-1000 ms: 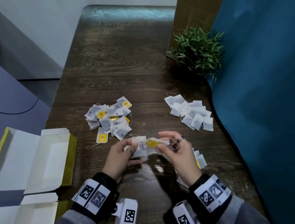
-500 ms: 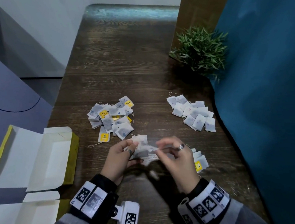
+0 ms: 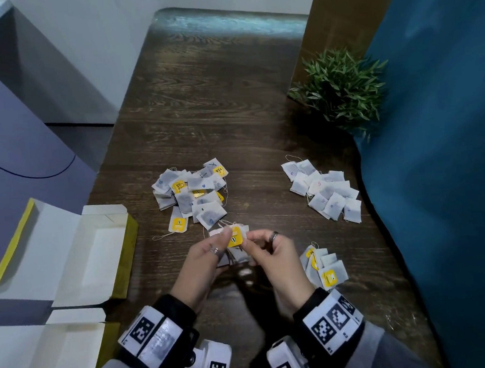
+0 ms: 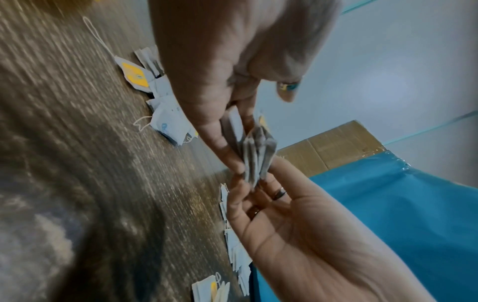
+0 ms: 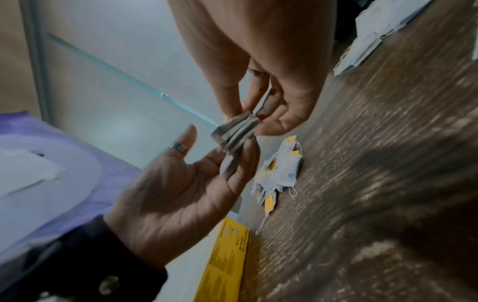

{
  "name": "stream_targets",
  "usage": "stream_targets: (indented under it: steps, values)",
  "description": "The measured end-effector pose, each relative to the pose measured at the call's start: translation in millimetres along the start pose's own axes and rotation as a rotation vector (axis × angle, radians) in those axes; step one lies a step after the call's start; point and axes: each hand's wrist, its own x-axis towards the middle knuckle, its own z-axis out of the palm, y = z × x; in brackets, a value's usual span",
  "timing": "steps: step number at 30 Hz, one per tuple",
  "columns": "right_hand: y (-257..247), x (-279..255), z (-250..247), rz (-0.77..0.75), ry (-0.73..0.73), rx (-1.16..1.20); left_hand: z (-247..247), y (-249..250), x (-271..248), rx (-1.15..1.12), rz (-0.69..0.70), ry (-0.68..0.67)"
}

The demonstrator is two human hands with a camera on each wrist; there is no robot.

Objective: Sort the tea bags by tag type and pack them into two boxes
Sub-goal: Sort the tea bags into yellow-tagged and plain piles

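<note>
My left hand (image 3: 221, 245) holds a small stack of tea bags (image 3: 233, 258) just above the table, thumb on top. My right hand (image 3: 251, 241) pinches the yellow tag (image 3: 236, 236) of the top bag against that stack. The left wrist view shows the stack of tea bags (image 4: 256, 155) edge-on between both hands, and so does the right wrist view, stack (image 5: 235, 132). A pile of yellow-tagged bags (image 3: 193, 196) lies ahead to the left, and a pile of white-tagged bags (image 3: 323, 195) ahead to the right. Two open boxes (image 3: 66, 250) (image 3: 46, 359) lie at the table's left edge.
A smaller heap of yellow-tagged bags (image 3: 324, 267) lies beside my right wrist. A potted green plant (image 3: 341, 89) stands at the back right, against a blue fabric wall (image 3: 437, 168). The dark wooden table (image 3: 214, 99) stretches away beyond the piles.
The yellow tag, held sideways in my right fingers a second ago, now lies face up on the stack between both thumbs. The hands have drawn closer together.
</note>
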Motion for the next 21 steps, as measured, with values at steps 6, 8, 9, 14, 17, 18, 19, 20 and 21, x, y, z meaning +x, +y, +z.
stream_targets:
  steps: [6, 8, 9, 14, 17, 18, 19, 20, 21]
  values:
    - [0.8, 0.3, -4.7, -0.134, -0.023, -0.2, -11.4, -0.3, 7.2, -0.035, -0.002, 0.134]
    - [-1.7, 7.9, -15.7, -0.101, 0.045, -0.139, -17.5, 4.4, 13.3, -0.083, -0.008, 0.157]
    - [-4.8, 14.8, -25.3, -0.08, 0.099, -0.083, -22.3, 6.9, 17.6, -0.078, 0.0, 0.174]
    - [-6.8, 74.9, -106.3, -0.014, 0.361, -0.177, -41.1, 26.3, 53.6, 0.182, 0.165, 0.296]
    - [3.9, 105.3, -146.8, 0.062, 0.361, -0.378, -51.4, 39.4, 85.9, 0.354, 0.158, 0.331]
    - [9.2, 111.9, -157.6, 0.088, 0.325, -0.457, -54.6, 40.6, 96.5, 0.418, 0.13, 0.317]
    - [12.0, 115.4, -163.6, 0.1, 0.289, -0.519, -58.6, 40.8, 104.2, 0.464, 0.112, 0.305]
    - [17.3, 118.4, -170.5, 0.102, 0.284, -0.578, -59.4, 39.7, 110.5, 0.512, 0.107, 0.306]
    - [20.8, 119.2, -175.1, 0.086, 0.305, -0.63, -59.9, 38.2, 115.6, 0.568, 0.12, 0.322]
